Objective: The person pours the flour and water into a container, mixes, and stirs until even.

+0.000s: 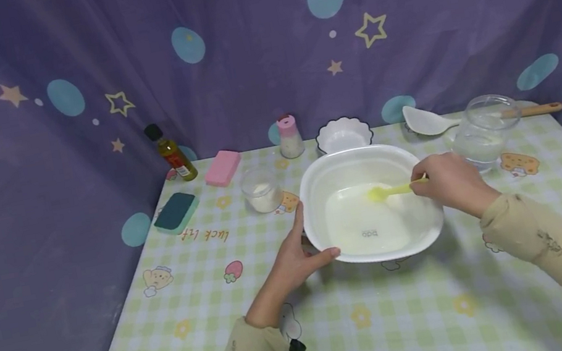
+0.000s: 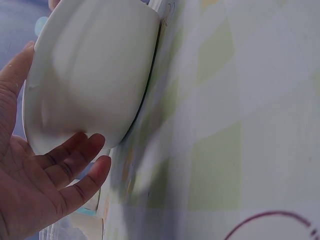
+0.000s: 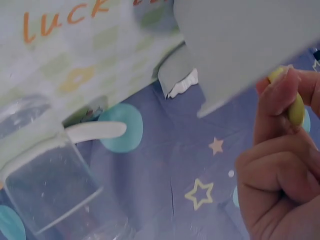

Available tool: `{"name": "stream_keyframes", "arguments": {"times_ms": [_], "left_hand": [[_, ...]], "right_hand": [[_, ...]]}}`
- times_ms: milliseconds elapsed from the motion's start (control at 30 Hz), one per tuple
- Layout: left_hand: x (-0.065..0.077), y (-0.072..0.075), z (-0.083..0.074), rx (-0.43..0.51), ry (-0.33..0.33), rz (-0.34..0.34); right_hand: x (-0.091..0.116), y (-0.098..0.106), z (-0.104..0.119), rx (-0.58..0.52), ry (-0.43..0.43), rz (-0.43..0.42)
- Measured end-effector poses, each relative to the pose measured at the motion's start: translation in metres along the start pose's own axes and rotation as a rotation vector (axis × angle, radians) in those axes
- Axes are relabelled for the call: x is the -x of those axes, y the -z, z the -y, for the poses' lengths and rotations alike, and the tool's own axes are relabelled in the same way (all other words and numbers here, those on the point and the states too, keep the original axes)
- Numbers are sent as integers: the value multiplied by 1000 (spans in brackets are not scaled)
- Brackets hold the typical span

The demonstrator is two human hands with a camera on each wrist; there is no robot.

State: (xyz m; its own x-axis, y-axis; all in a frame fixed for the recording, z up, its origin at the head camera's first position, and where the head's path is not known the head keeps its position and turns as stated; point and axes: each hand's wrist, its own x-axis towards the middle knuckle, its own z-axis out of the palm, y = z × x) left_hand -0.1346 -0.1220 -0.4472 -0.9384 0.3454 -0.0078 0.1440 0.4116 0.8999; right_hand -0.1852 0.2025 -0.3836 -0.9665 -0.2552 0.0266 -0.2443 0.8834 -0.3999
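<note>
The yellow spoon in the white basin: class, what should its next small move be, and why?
Probably a slow stir: the right hand pinches the yellow spoon, whose head is at the pale contents of the white basin, while the left hand touches the basin's rim and could steady it.

This looks like a home kitchen corner: oil bottle (image 1: 177, 159), pink sponge (image 1: 223, 168), checked tablecloth (image 1: 420, 326) (and a starry purple curtain (image 1: 248, 87)).

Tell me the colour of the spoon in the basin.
The spoon is yellow, clearest in the head view.
</note>
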Motion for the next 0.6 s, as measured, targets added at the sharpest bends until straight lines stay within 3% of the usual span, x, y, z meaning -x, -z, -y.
{"name": "stream_keyframes", "arguments": {"times_ms": [67, 367, 600], "left_hand": [[-2, -2, 10, -10, 4, -12], [-2, -2, 11, -22, 17, -14], [-2, -2, 10, -19, 22, -16]], "right_hand": [[3, 4, -3, -6, 4, 12], [14, 17, -11, -61, 10, 94], [16, 19, -8, -78, 57, 212]]}}
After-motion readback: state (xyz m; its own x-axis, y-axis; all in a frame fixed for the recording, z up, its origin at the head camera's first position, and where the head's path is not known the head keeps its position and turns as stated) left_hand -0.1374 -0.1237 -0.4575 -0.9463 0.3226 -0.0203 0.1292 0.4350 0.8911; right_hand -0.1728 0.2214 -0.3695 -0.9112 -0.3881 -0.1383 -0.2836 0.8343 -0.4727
